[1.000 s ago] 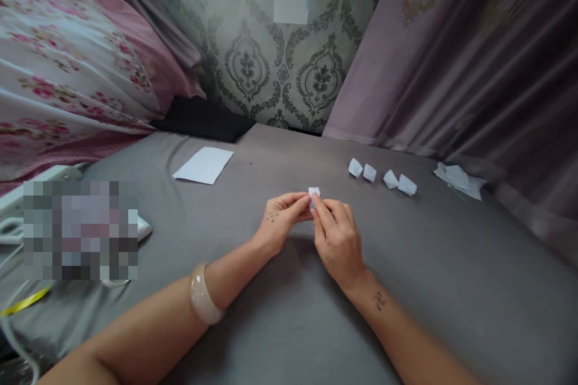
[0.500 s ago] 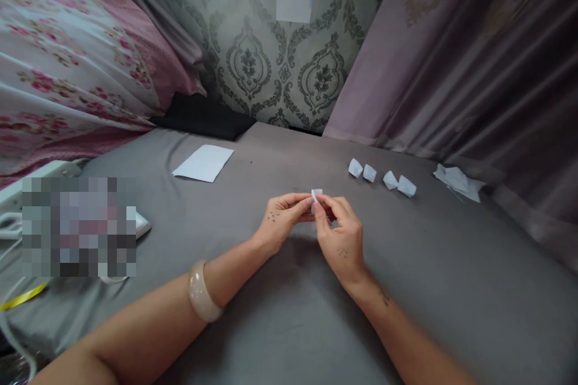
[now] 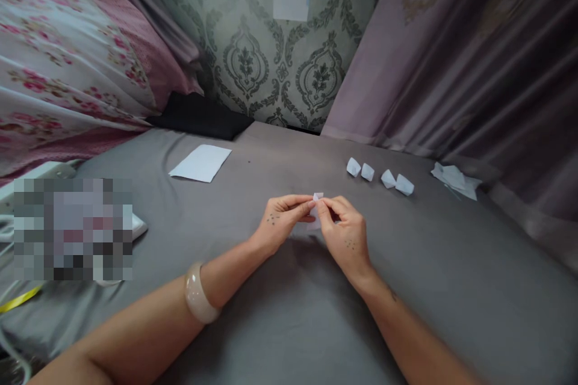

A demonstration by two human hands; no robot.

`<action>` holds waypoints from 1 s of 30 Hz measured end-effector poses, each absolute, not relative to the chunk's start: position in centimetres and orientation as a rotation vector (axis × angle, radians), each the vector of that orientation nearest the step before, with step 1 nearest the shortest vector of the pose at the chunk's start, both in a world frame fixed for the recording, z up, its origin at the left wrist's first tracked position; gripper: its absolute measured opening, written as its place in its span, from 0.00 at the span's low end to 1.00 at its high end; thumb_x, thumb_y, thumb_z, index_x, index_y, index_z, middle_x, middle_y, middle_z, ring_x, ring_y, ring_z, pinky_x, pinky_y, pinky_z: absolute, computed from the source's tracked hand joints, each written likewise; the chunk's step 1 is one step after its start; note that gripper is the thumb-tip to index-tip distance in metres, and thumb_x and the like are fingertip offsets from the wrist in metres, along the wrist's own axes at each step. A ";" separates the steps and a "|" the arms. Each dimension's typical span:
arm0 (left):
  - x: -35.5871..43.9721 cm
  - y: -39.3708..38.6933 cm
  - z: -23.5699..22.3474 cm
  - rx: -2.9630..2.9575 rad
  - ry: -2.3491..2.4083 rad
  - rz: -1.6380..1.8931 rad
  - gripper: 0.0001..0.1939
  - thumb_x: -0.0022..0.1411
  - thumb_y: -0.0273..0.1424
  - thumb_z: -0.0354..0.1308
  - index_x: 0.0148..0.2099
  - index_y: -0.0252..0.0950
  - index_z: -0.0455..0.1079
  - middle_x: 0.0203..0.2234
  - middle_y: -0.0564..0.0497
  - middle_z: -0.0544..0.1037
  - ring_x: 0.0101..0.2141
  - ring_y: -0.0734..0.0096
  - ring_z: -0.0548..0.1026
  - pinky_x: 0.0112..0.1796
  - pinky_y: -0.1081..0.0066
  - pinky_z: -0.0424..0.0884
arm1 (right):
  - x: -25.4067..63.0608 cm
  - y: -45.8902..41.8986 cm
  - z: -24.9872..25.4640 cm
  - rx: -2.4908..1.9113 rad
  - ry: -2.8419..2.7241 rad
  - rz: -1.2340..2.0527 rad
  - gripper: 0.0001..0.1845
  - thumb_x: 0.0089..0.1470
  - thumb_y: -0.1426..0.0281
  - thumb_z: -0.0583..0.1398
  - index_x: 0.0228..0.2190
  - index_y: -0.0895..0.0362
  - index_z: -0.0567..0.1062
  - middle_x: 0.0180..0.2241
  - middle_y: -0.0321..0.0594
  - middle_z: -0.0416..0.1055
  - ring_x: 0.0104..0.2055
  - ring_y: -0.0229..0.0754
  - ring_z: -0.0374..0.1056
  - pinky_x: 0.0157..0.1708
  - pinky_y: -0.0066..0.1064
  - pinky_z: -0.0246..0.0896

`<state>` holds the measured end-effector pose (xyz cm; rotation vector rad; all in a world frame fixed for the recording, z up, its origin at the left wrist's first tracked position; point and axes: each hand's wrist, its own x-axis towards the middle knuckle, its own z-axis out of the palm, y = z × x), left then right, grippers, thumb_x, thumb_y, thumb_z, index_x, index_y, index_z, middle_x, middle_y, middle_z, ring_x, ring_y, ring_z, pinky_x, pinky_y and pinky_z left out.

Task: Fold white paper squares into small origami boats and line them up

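Observation:
A small folded piece of white paper is pinched between both hands above the grey sheet. My left hand is closed on its left side, thumb and fingers meeting at the fold. From the other side my right hand grips it, thumb and forefinger pressed together near the top. Part of the paper hangs below the fingers, and the hands hide much of its shape. Beyond the right hand lie several small folded paper shapes in a loose row.
A flat white sheet of paper lies at the back left, near a black cloth. Loose paper pieces are piled at the far right. At left are a white power strip, cables and a blurred patch. Curtains and a patterned wall border the surface.
My right hand has shifted slightly right and down around the paper, its thumb now closer to the fold. My left hand has barely moved. The whole view has shifted slightly.

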<state>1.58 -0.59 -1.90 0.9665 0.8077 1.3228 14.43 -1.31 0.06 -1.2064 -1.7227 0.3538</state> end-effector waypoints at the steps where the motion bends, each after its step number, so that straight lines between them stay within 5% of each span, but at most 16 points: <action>1: 1.6 -0.6 -1.9 0.977 0.816 1.324 0.12 0.51 0.34 0.66 0.39 0.35 0.79 0.35 0.47 0.81 0.35 0.67 0.76 0.38 0.66 0.75 | 14.5 -1.3 0.1 -1.213 -1.727 0.368 0.10 0.57 0.71 0.56 0.29 0.58 0.77 0.25 0.36 0.68 0.27 0.35 0.63 0.29 0.28 0.59; 8: 1.2 -0.5 -1.4 1.115 0.880 1.378 0.09 0.54 0.36 0.63 0.34 0.37 0.79 0.32 0.48 0.78 0.33 0.71 0.72 0.30 0.75 0.67 | 14.5 -1.4 0.2 -1.242 -1.764 0.404 0.11 0.57 0.69 0.56 0.26 0.57 0.76 0.25 0.36 0.68 0.28 0.36 0.64 0.30 0.29 0.58; 12: 1.1 -0.3 -1.7 1.087 0.939 1.436 0.07 0.54 0.35 0.64 0.30 0.37 0.79 0.28 0.50 0.77 0.32 0.73 0.70 0.33 0.73 0.63 | 14.4 -1.4 0.0 -1.242 -1.770 0.496 0.12 0.56 0.68 0.55 0.27 0.56 0.76 0.25 0.36 0.69 0.27 0.36 0.64 0.29 0.28 0.58; 21: 1.2 0.2 -2.3 0.740 0.798 1.335 0.08 0.48 0.35 0.67 0.28 0.35 0.77 0.22 0.53 0.73 0.26 0.77 0.66 0.31 0.73 0.61 | 15.1 -0.7 0.5 -1.358 -1.579 1.105 0.17 0.51 0.58 0.60 0.24 0.59 0.78 0.22 0.38 0.73 0.26 0.38 0.67 0.28 0.30 0.59; 26: 1.3 0.1 -1.9 0.666 0.761 1.301 0.09 0.47 0.35 0.69 0.28 0.34 0.76 0.23 0.52 0.73 0.27 0.77 0.67 0.33 0.73 0.62 | 15.2 -0.5 0.6 -1.206 -1.411 1.249 0.17 0.42 0.62 0.67 0.35 0.57 0.79 0.32 0.40 0.77 0.36 0.41 0.72 0.40 0.33 0.64; 30: 1.3 0.0 -2.1 0.728 0.763 1.287 0.09 0.49 0.36 0.67 0.29 0.35 0.77 0.22 0.54 0.72 0.25 0.79 0.65 0.31 0.74 0.61 | 15.0 -0.7 0.4 -1.188 -1.430 1.370 0.13 0.45 0.61 0.65 0.29 0.58 0.80 0.27 0.38 0.77 0.30 0.39 0.71 0.35 0.32 0.64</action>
